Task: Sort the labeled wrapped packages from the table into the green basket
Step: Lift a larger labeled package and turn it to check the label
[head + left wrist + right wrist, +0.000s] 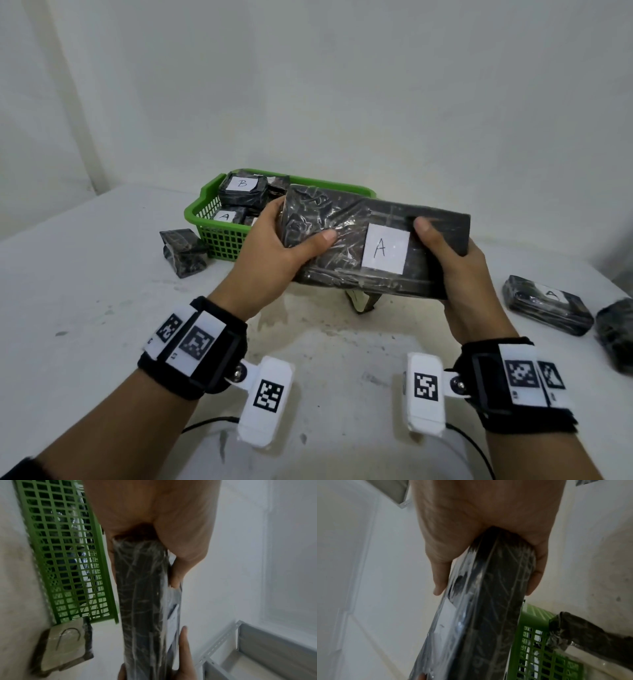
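Note:
A long flat black wrapped package with a white "A" label is held in the air in front of the green basket. My left hand grips its left end, thumb on top. My right hand grips its right end, thumb beside the label. The wrist views show the package edge-on between thumb and fingers, with the basket close behind. The basket holds several wrapped packages, one labeled "B" and one labeled "A".
A small wrapped package lies on the white table left of the basket. Two more, the first labeled "A", lie at the right edge. Another package peeks from under the held one. A metal shelf stands beyond the table.

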The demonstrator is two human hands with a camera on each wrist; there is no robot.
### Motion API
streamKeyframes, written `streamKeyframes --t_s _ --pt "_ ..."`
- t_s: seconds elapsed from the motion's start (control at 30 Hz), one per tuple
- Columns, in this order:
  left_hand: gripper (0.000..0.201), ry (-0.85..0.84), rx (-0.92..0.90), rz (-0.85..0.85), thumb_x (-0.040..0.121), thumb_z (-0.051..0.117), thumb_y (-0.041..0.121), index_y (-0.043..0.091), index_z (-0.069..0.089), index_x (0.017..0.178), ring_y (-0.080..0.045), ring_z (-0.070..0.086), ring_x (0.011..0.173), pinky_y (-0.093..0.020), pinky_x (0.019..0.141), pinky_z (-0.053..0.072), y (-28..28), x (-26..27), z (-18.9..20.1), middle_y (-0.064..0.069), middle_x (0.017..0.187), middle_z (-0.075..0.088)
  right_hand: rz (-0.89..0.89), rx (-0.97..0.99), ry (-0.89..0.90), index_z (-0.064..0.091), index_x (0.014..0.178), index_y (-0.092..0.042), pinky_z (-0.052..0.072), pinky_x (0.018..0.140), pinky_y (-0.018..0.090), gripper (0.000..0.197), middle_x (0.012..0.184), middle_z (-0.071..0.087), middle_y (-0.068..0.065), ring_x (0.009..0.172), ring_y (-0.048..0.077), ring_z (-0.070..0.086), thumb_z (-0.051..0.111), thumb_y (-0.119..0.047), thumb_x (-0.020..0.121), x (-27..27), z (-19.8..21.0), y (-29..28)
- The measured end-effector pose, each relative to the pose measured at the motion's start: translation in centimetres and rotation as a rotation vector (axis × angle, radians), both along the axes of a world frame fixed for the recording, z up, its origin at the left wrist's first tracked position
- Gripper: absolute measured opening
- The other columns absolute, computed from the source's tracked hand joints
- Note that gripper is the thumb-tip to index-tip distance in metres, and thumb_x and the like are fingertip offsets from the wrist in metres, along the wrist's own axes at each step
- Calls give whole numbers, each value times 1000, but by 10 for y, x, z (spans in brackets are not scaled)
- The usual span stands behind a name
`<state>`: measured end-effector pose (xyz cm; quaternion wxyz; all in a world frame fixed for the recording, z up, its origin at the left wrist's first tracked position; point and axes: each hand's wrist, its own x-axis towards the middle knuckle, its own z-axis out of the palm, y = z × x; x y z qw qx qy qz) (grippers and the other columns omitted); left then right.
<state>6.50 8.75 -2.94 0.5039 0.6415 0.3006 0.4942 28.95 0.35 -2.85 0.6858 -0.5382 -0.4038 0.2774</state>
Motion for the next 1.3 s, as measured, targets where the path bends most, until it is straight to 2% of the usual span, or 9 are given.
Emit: streamKeyframes --t_s 0.13,0.2,0.33,0.43,0.6,0.83,1.0,1.2,1.3 --pt "78 9 -26 -36 76 84 47 16 50 140 -17 73 112 -39 97 58 -2 1 -2 0 125 73 -30 7 -10 77 103 -19 60 66 22 49 94 82 -7 86 8 79 84 -49 64 -2 0 0" --pt "63 -35 -78 -17 84 83 34 11 55 135 -21 75 106 -41 94 61 -1 1 -2 -5 120 75 -16 13 -41 77 103 -18 58 62 18 48 91 82 -8 82 6 79 85 -46 64 -5 0 -1" --pt "47 -108 -126 0 87 76 21 7 60 129 -27 77 101 -33 83 63 8 -7 0 -9 115 77 132 1 -213 72 114 -21 63 77 25 55 106 81 -6 97 11 78 90 -25 63 -6 -2 -2" --pt "58 -106 -142 -70 83 84 27 8 61 133 -29 73 111 -40 94 59 14 -16 -1 -9 121 76 132 13 -298 66 127 -14 63 90 34 72 117 79 1 108 16 76 98 -16 62 -6 -8 2" --pt "73 -50 -50 -19 64 95 26 7 65 127 -24 75 107 -48 100 58 14 -16 -1 -6 116 78 103 26 -272 62 132 -15 63 93 45 83 121 77 1 109 17 76 100 -30 59 -8 -8 3" --pt "89 102 3 -70 59 97 26 19 54 137 -15 71 117 -44 109 51 11 -13 -6 4 126 73 -60 21 -106 74 114 -18 63 91 51 61 104 82 0 97 19 79 93 -43 62 -12 -2 0" --pt "81 67 -81 -116 70 95 29 19 54 139 -20 71 117 -45 106 53 12 -15 -6 -1 128 73 66 -59 -86 66 129 -19 61 96 48 76 116 79 0 106 20 77 95 -49 65 -3 -2 -1" --pt "48 -55 -103 -17 88 69 33 7 64 128 -28 75 106 -44 98 59 15 -18 0 -10 116 77 239 -65 -42 55 142 -12 54 106 50 63 127 75 7 117 26 73 81 -29 86 1 -4 -3" --pt "49 -89 -131 -74 94 71 37 8 62 132 -30 72 114 -46 102 55 16 -18 -1 -12 123 74 193 -27 8 59 139 -11 57 101 48 59 125 76 9 114 30 74 75 -42 91 -4 -4 -1"
